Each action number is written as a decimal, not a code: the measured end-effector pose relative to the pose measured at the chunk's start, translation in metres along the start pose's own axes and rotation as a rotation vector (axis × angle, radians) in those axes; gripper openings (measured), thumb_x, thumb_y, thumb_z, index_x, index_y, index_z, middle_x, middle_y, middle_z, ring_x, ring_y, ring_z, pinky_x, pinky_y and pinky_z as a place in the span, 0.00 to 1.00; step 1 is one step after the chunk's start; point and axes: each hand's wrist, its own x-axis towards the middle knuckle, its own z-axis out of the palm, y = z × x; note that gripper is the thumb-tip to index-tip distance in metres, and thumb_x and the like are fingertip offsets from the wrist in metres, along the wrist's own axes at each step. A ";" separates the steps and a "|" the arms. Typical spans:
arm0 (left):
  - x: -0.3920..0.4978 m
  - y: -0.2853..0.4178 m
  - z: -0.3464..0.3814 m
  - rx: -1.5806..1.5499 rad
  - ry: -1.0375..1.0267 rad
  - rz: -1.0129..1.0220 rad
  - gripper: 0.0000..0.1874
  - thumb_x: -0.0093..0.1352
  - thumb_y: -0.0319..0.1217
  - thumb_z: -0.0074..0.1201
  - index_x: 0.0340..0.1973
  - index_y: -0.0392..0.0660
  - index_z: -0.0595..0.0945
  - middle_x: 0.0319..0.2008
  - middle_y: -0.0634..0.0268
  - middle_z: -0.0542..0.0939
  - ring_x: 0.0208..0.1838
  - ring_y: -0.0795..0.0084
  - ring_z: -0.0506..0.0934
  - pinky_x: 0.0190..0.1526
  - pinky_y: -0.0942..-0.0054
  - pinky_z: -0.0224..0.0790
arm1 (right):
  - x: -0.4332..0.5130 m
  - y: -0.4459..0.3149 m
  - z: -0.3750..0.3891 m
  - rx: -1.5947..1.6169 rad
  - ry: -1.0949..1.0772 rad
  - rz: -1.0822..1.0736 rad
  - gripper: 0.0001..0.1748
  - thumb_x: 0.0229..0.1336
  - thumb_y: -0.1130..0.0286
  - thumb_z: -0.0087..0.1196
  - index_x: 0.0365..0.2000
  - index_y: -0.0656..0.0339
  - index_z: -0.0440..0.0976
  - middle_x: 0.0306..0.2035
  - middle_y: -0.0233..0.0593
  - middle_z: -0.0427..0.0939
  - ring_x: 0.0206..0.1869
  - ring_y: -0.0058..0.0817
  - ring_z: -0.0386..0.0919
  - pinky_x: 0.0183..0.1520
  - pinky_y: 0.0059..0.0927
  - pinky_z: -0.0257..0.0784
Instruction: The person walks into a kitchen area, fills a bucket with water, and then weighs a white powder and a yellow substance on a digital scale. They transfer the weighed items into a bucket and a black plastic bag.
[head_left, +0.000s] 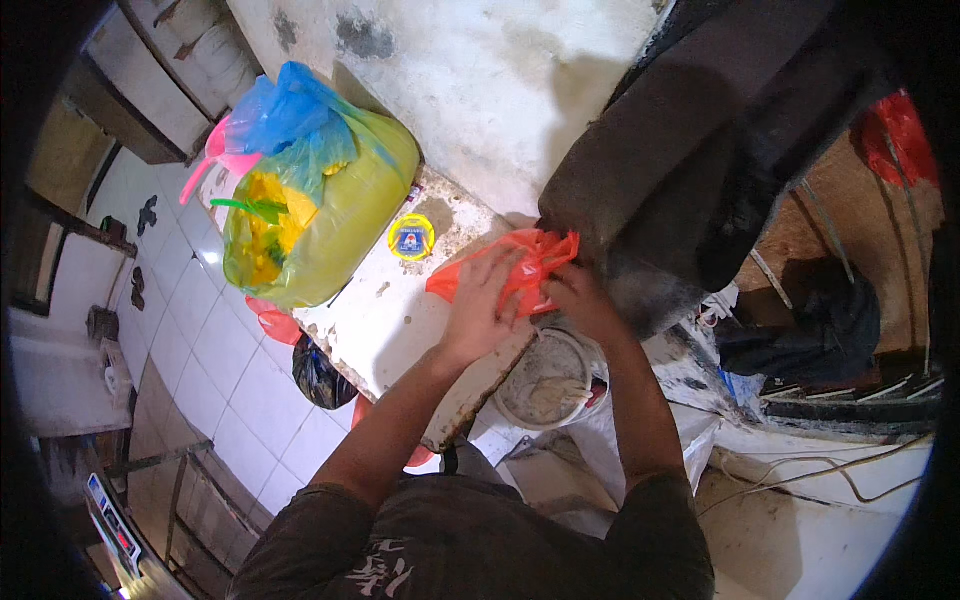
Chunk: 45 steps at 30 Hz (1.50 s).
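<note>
A thin red plastic bag (525, 262) lies over the right end of the worn white tabletop (390, 330). My left hand (481, 304) rests on its near left side with fingers spread; whether they pinch the film is unclear. At the bag's right side is my right hand (577, 296), its fingers bent against the plastic and partly in shadow. What the bag holds cannot be seen. Behind my left hand, a round tape roll (412, 237) with a yellow rim lies flat on the tabletop.
A big yellow plastic bag (352, 202) with yellow contents, a green-handled tool (251, 206) and a pink scoop (217, 159) stands at the back left. A dark padded object (660, 150) rises at the right. Below the table's right edge sits a whitish bucket (544, 382).
</note>
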 end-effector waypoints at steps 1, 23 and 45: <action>0.005 0.001 0.006 -0.055 -0.060 0.003 0.14 0.59 0.25 0.53 0.41 0.40 0.74 0.36 0.51 0.75 0.42 0.50 0.71 0.50 0.58 0.61 | -0.005 -0.005 0.002 -0.100 0.042 -0.074 0.10 0.54 0.71 0.50 0.34 0.66 0.74 0.31 0.46 0.78 0.34 0.35 0.78 0.39 0.34 0.71; -0.062 -0.066 -0.015 -0.813 0.133 -1.146 0.18 0.70 0.42 0.46 0.49 0.44 0.71 0.49 0.61 0.72 0.50 0.65 0.72 0.54 0.64 0.66 | 0.047 0.084 0.048 -0.279 -0.084 -0.052 0.14 0.53 0.74 0.50 0.42 0.63 0.71 0.45 0.47 0.73 0.49 0.40 0.72 0.52 0.39 0.66; -0.078 -0.100 -0.001 -1.170 -0.029 -1.441 0.28 0.70 0.54 0.39 0.52 0.44 0.71 0.47 0.57 0.72 0.49 0.63 0.71 0.54 0.63 0.63 | 0.020 0.105 0.109 0.577 -0.040 -0.219 0.25 0.55 0.58 0.53 0.51 0.58 0.67 0.51 0.41 0.70 0.54 0.37 0.69 0.59 0.42 0.61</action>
